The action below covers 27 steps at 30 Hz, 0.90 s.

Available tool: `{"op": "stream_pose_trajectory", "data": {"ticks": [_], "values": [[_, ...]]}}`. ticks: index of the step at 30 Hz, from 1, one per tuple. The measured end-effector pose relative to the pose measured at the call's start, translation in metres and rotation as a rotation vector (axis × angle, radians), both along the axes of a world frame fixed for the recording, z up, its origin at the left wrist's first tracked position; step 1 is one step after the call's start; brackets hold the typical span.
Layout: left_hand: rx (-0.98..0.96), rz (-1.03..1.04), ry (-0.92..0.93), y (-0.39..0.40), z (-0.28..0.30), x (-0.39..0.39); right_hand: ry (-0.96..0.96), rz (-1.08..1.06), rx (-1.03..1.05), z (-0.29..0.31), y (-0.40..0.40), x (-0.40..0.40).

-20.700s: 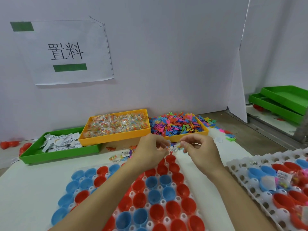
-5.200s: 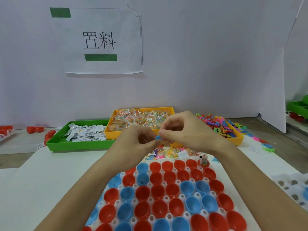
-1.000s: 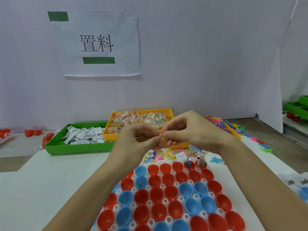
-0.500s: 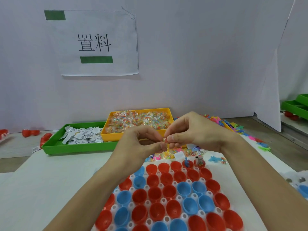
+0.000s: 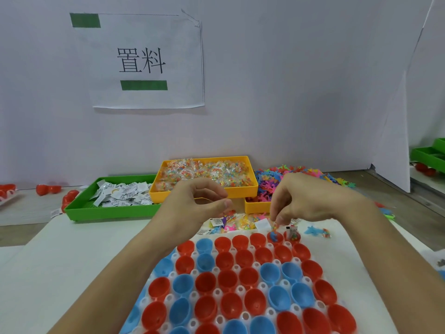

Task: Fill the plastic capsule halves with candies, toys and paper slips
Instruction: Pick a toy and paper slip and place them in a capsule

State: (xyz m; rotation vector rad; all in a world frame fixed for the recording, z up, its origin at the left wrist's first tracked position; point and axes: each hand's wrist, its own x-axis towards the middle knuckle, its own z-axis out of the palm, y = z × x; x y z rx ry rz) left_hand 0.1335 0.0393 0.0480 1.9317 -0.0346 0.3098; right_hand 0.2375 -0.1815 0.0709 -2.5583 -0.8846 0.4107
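Pinching a small candy packet (image 5: pixel 274 227) with right hand (image 5: pixel 310 198) fingertips, directly above a red plastic capsule half (image 5: pixel 275 238) to drop it; left hand (image 5: pixel 195 208) loosely curled, seemingly empty.

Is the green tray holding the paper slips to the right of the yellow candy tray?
No: the green tray of paper slips sits left of the yellow candy tray.

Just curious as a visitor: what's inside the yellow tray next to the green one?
The yellow tray is heaped with small clear packets of colourful candy. Its floor is covered by the heap, and the left hand hides part of its front wall.
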Motion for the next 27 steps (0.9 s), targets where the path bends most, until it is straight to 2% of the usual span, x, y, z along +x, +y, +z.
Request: {"op": "stream_pose_trajectory", "data": {"ticks": [14, 27], "values": [[0.047, -0.010, 0.000, 0.002, 0.001, 0.000, -0.058, 0.016, -0.150, -0.012, 0.020, -0.007], [0.072, -0.019, -0.016, 0.003, -0.003, 0.002, -0.079, 0.053, -0.136, -0.012, 0.015, -0.002]]}}
